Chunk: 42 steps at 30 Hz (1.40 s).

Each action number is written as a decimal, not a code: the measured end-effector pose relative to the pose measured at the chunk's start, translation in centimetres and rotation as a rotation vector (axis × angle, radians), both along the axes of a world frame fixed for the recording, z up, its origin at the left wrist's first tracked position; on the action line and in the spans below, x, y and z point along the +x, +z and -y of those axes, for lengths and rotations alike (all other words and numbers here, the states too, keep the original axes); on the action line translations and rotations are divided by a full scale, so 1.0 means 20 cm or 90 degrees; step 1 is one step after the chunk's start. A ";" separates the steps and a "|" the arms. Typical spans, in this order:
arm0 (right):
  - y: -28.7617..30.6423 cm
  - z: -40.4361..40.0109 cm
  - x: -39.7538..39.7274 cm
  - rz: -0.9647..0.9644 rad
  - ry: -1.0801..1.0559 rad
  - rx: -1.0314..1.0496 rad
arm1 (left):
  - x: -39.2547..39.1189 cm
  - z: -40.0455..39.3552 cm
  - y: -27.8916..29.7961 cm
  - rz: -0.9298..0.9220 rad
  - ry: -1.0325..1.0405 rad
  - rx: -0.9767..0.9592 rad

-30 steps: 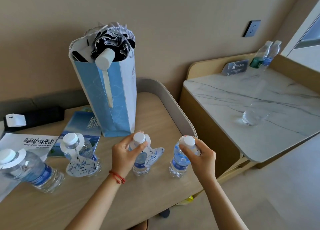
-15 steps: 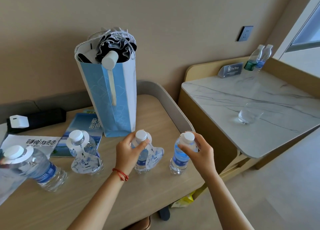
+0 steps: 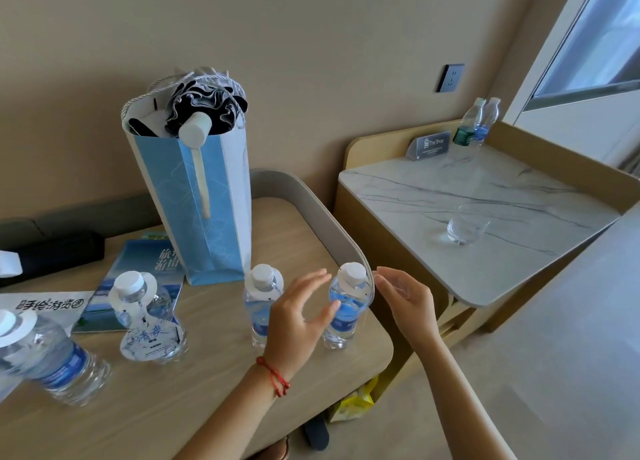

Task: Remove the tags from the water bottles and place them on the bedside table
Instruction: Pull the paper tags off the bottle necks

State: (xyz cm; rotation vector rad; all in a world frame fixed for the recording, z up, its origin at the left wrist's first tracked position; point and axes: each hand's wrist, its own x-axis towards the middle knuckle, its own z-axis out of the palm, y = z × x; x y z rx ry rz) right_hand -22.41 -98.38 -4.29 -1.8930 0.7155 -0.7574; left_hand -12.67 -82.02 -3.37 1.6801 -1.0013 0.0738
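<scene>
Four small water bottles with white caps stand on the wooden table [image 3: 214, 383]. The rightmost bottle [image 3: 346, 307] stands between my hands. My left hand [image 3: 298, 315] is open, its thumb at that bottle's left side. My right hand [image 3: 405, 296] is open just to the bottle's right, not touching it. The middle bottle [image 3: 259, 296] has a white collar at its neck, and my left hand hides the lower part. A left bottle [image 3: 138, 307] carries a blue-and-white tag [image 3: 149, 343]. The far-left bottle [image 3: 45, 352] wears a white collar tag. The marble-topped bedside table [image 3: 502, 189] stands to the right.
A tall blue paper bag [image 3: 201, 203] with a folded umbrella stands behind the bottles, beside brochures [image 3: 138, 269] and a black case [image 3: 52, 251]. On the bedside table are a glass [image 3: 464, 227], a small sign [image 3: 429, 146] and two bottles [image 3: 476, 123]. A grey raised rim [image 3: 311, 203] edges the wooden table.
Both hands have let go of the bottle caps. My left hand moved right from the middle bottle towards the rightmost one. My right hand drew off to the right and opened.
</scene>
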 end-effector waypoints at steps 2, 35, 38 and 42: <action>-0.02 -0.01 -0.02 -0.014 0.004 0.000 | -0.03 0.05 -0.06 -0.099 -0.032 0.029; 0.04 -0.01 0.10 -0.044 0.139 -0.090 | 0.11 0.25 -0.30 -0.327 -0.136 0.109; 0.06 -0.02 0.11 -0.041 0.141 -0.091 | 0.11 0.25 -0.31 -0.330 -0.137 0.107; 0.08 -0.01 0.11 -0.014 0.137 -0.058 | 0.11 0.25 -0.31 -0.329 -0.143 0.107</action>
